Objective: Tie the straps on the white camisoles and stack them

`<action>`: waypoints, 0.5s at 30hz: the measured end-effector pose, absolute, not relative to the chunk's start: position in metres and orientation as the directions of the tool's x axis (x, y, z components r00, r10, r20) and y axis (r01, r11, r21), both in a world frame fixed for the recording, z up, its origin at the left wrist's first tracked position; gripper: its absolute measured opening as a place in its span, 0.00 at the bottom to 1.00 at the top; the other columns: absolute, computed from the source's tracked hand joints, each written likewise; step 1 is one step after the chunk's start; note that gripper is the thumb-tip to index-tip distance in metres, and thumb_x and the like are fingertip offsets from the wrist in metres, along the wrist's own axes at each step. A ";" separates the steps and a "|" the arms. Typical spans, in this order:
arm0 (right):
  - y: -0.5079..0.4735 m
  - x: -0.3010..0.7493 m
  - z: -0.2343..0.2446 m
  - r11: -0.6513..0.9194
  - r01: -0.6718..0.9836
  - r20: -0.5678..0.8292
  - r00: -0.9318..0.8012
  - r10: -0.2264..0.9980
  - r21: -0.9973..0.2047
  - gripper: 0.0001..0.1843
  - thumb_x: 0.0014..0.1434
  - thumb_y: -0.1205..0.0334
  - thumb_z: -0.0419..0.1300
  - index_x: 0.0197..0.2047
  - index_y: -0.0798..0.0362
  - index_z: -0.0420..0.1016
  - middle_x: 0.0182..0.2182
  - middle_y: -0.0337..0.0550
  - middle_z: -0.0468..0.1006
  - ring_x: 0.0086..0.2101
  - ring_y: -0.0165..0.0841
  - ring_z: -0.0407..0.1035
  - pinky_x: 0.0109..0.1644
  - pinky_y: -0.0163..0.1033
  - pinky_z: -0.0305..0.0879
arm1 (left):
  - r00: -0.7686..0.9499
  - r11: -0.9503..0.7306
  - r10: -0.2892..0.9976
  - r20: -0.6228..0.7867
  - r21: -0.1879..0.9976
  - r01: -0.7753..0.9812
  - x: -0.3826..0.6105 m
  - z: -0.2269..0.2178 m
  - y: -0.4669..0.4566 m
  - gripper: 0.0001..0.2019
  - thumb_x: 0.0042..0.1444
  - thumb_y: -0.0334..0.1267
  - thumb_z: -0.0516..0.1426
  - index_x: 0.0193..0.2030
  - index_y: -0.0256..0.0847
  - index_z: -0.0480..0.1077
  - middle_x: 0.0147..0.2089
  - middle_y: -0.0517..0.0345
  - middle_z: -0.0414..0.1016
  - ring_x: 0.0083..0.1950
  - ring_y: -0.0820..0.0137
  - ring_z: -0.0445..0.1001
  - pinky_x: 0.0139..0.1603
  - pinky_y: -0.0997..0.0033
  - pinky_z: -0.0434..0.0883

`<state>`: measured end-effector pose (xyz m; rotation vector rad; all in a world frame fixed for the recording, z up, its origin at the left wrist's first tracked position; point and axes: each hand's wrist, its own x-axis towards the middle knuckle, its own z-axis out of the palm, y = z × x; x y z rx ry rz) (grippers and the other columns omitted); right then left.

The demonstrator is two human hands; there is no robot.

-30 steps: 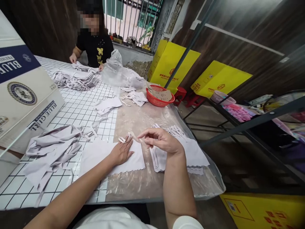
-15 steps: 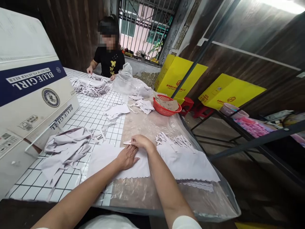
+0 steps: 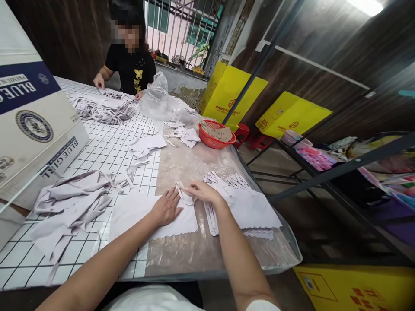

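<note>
A pale lilac-white fabric piece with a wavy lower edge lies spread before me. My left hand rests flat on its upper part, fingers stretched out. Just to the right, my right hand is closed in a pinch on a thin fabric strap, which curves in a small loop by the left fingertips. Beside my right forearm sits a stack of similar pieces, their straps bunched along the top. On the left, a crumpled heap of strapped pieces covers part of the grid-patterned table cover.
A large beer carton stands at the left edge. Across the table a person handles a pile of fabric. A red basket holds a piece of cardboard. To the right are a metal frame and yellow boxes.
My right hand has moved right, away from the left hand, drawing the strap into a loop. The left hand stays flat on the fabric. The view has turned somewhat to the right.
</note>
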<state>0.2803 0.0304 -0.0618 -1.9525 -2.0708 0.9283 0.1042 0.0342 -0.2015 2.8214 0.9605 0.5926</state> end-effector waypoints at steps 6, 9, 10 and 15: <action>0.063 0.249 -0.095 -0.204 0.918 -0.305 0.097 0.947 -0.341 0.08 0.61 0.62 0.59 0.34 0.57 0.77 0.33 0.47 0.79 0.35 0.33 0.69 0.35 0.33 0.56 | 0.721 -0.799 0.599 0.349 0.201 0.567 0.104 -0.205 0.035 0.29 0.66 0.50 0.47 0.65 0.29 0.63 0.70 0.36 0.60 0.72 0.49 0.56 0.68 0.47 0.59; 0.061 0.249 -0.084 -0.172 0.926 -0.269 0.080 0.960 -0.335 0.09 0.62 0.69 0.55 0.41 0.57 0.76 0.40 0.51 0.80 0.40 0.34 0.70 0.39 0.34 0.57 | 0.724 -0.800 0.598 0.345 0.197 0.567 0.104 -0.205 0.035 0.29 0.66 0.49 0.47 0.67 0.30 0.61 0.71 0.38 0.58 0.72 0.50 0.55 0.68 0.48 0.59; 0.055 0.251 -0.078 -0.155 0.928 -0.273 0.060 0.960 -0.339 0.09 0.62 0.68 0.55 0.41 0.57 0.76 0.40 0.50 0.80 0.40 0.35 0.70 0.39 0.34 0.57 | 0.725 -0.800 0.597 0.343 0.197 0.566 0.104 -0.204 0.036 0.29 0.66 0.49 0.47 0.67 0.30 0.61 0.71 0.38 0.58 0.72 0.50 0.55 0.68 0.48 0.59; -0.012 0.265 -0.054 -0.060 0.938 -0.326 -0.058 0.944 -0.341 0.08 0.59 0.64 0.60 0.42 0.54 0.78 0.36 0.48 0.82 0.40 0.39 0.73 0.40 0.36 0.59 | 0.735 -0.800 0.599 0.317 0.199 0.566 0.102 -0.202 0.035 0.30 0.66 0.49 0.47 0.66 0.28 0.62 0.70 0.36 0.60 0.72 0.50 0.56 0.68 0.48 0.59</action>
